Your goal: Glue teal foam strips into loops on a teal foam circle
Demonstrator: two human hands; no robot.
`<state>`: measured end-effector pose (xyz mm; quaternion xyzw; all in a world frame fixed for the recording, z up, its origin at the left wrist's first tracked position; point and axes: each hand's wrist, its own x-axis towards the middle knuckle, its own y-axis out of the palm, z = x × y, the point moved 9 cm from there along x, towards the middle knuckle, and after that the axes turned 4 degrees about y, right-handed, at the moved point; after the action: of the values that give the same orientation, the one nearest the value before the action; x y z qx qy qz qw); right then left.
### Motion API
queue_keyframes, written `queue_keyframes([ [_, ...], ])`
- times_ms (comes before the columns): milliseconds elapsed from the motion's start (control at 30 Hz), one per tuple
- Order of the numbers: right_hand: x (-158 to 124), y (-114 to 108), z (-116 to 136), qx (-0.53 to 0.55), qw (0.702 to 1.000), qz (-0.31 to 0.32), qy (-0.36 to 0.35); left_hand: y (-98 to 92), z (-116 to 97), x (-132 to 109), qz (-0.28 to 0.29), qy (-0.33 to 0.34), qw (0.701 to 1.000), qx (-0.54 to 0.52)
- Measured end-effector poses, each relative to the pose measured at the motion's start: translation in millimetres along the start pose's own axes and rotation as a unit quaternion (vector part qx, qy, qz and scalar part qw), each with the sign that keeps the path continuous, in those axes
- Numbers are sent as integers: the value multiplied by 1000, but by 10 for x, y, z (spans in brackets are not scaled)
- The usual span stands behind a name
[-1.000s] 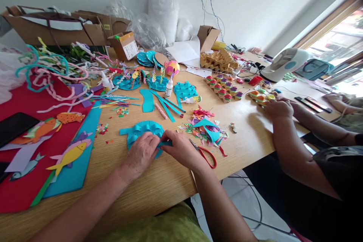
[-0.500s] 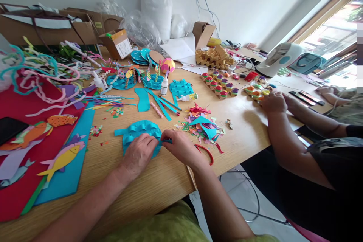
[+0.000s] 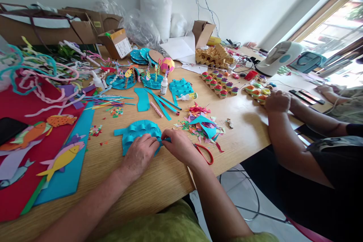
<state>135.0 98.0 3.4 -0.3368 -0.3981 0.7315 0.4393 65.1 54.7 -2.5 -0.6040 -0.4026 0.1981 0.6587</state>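
A blue paper disc (image 3: pixel 138 126) with raised, looped paper strips lies on the table in front of me, one strip end poking out at its left. My left hand (image 3: pixel 141 153) rests on the disc's near right part, fingers bent together and pressing on it. Close against it, my right hand (image 3: pixel 180 145) pinches a narrow blue paper strip (image 3: pixel 166 140) at the disc's right edge. My fingers partly hide where strip and disc meet. Red-handled scissors (image 3: pixel 208 153) lie beside my right wrist, their blades mostly hidden.
Paper scraps (image 3: pixel 204 123) are heaped beyond my right hand. Cut blue strips (image 3: pixel 163 106) and a glue bottle (image 3: pixel 163 85) lie farther back. Paper fish (image 3: pixel 64 160) cover coloured sheets at left. A co-worker's hands (image 3: pixel 278 101) are at an egg-carton piece (image 3: pixel 255 94) on the right.
Both my hands stay at the disc's right edge with only slight finger shifts. The co-worker's hands have moved slightly to the right.
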Motion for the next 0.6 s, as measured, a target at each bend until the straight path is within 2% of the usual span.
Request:
queue_keyframes([
  [600, -6, 17, -29, 21, 1000, 5, 22, 12, -9, -17, 5, -2, 1000, 26],
])
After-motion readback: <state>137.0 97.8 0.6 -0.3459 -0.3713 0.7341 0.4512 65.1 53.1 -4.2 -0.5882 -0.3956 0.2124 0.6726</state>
